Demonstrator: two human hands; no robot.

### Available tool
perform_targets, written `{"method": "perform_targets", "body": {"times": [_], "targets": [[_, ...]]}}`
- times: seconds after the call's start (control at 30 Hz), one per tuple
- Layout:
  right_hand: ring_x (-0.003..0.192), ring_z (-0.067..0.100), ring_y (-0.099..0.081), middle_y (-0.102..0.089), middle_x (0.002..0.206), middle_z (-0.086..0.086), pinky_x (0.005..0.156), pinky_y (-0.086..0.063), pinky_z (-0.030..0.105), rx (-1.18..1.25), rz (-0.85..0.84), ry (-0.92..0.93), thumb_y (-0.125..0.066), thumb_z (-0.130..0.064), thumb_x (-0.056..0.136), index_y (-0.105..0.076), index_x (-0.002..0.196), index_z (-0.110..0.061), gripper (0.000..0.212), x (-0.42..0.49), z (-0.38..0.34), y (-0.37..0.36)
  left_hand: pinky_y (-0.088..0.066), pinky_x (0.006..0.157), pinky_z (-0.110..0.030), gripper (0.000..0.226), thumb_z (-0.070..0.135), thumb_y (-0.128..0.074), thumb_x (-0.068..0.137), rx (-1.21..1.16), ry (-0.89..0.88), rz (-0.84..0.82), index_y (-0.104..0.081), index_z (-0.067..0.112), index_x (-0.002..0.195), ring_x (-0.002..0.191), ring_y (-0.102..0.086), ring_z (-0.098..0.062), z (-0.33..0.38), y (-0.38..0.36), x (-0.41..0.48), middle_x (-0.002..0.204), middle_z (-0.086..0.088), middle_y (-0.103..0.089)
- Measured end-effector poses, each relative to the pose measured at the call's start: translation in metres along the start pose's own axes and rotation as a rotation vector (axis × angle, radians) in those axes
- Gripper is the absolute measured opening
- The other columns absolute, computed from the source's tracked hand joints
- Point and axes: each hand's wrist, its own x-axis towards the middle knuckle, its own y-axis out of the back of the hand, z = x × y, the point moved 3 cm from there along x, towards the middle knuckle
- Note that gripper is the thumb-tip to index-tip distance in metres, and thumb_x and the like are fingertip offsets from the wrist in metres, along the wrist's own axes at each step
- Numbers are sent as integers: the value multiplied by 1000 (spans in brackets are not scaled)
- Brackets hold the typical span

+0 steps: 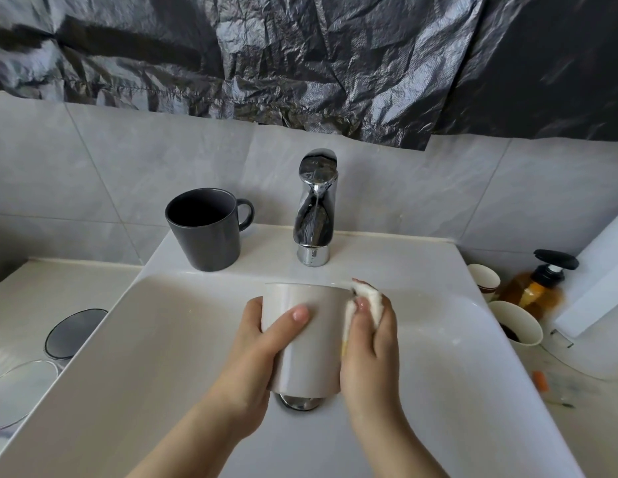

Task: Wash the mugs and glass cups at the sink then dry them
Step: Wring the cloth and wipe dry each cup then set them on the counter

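Over the white sink [169, 339] I hold a white mug [311, 339], its mouth turned away from me. My left hand [262, 343] grips the mug's left side, thumb across the wall. My right hand [369, 339] holds a soapy white sponge [371, 298] with a yellow edge against the mug's right side near the rim. A dark grey mug [205, 229] stands upright on the sink ledge, left of the chrome tap [316, 208]. Two glass cups, one dark-tinted [74, 332] and one clear [19, 391], sit on the counter at the left.
The chrome drain [300, 401] shows under the mug. At the right stand an amber soap pump bottle [538, 288], two paper cups [518, 322] and a white roll [597, 277]. Grey tiles and black plastic sheeting [300, 56] back the sink.
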Motion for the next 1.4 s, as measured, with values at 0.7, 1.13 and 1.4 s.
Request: {"method": "perform_targets", "body": {"times": [0.7,1.13,1.4], "targets": [[74,18,-61,-67,77,-9,68,-51,35,-329,-286,-134,-48,-16,86,-58,90,-30,18,11,16,12,-56,62,-31,66,49,-76,50,11,55,-177,-72,8,102,81,-71,-25,15,14,5,97,-16,-73],[61,30,-54,-56,70,1,55,-34,26,-852,-164,338,-48,-20,64,-47,53,-14,13,13,17,12,-56,68,-33,87,57,-72,48,95,177,-143,-62,7,118,88,-69,-28,10,20,8,106,-18,-71],[47,25,-41,-47,61,15,42,-26,22,144,-171,-665,-53,-34,88,-57,66,-15,30,-3,36,-3,-53,72,-37,87,59,-73,50,-18,38,47,-59,9,119,97,-68,-33,-6,14,11,107,-16,-70]]}}
